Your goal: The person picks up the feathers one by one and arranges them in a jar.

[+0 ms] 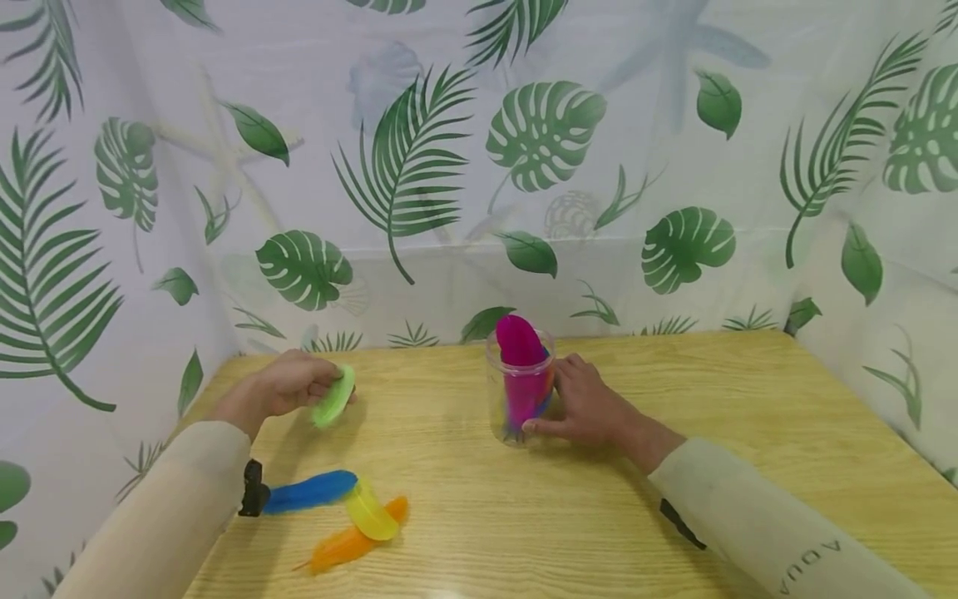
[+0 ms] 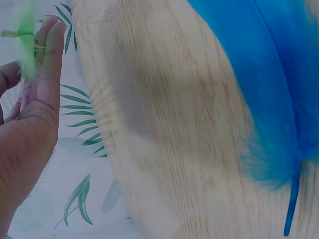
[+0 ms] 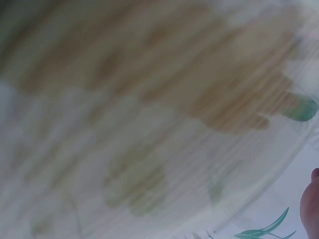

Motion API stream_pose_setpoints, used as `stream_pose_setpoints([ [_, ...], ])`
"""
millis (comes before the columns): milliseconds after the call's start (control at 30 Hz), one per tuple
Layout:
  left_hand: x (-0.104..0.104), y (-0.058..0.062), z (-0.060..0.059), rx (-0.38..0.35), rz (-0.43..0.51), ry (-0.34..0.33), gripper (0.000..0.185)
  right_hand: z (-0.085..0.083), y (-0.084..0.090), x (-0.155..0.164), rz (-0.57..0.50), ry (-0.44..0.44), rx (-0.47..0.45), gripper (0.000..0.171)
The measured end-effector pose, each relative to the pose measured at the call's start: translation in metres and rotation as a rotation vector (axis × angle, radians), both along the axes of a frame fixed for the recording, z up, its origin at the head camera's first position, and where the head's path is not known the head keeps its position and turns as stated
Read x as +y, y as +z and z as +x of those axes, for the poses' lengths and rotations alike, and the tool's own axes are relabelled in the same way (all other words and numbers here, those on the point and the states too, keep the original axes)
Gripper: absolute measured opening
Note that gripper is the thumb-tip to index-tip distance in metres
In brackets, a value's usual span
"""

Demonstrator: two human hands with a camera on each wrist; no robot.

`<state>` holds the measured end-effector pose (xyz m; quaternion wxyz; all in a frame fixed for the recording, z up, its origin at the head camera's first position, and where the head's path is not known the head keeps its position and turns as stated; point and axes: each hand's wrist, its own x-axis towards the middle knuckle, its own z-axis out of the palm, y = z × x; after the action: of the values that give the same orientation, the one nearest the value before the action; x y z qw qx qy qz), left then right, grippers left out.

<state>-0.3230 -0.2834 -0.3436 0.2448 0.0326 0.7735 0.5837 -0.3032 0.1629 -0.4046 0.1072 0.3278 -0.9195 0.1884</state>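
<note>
My left hand (image 1: 294,383) pinches a light green feather (image 1: 333,399) above the left side of the table. In the left wrist view that green feather (image 2: 26,42) sits between thumb and fingers, its quill pointing left. At the table's middle, toward the back, stands a clear jar (image 1: 497,408). My right hand (image 1: 591,408) holds it from the right, thumb at the front and fingers at the side. A magenta feather (image 1: 519,341) rises above the jar's rim, with blue and some orange showing behind it. Only part of the right hand (image 3: 311,206) enters the right wrist view.
On the left front of the wooden table (image 1: 524,532) lie a blue feather (image 1: 310,492), a yellow feather (image 1: 371,511) and an orange feather (image 1: 350,546); the yellow one overlaps the orange. Behind and at both sides hangs a leaf-patterned curtain (image 1: 449,308).
</note>
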Motion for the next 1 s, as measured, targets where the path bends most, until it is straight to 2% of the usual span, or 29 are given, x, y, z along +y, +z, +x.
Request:
stream_pose_setpoints([
  [133, 0.005, -0.001, -0.001, 0.006, 0.007, -0.029, 0.038, -0.001, -0.003, 0.001, 0.002, 0.002, 0.011, 0.078],
  [400, 0.015, 0.0, 0.0, 0.033, -0.01, -0.016, 0.041, -0.002, -0.007, 0.002, 0.007, 0.005, 0.031, 0.08],
  [900, 0.035, 0.012, -0.001, 0.057, 0.032, -0.07, 0.039, -0.003, -0.006, 0.0, 0.018, 0.012, 0.044, 0.081],
  [1000, 0.041, 0.015, 0.0, 0.061, 0.043, -0.057, 0.04, -0.003, -0.006, 0.0, 0.021, 0.012, 0.049, 0.081],
])
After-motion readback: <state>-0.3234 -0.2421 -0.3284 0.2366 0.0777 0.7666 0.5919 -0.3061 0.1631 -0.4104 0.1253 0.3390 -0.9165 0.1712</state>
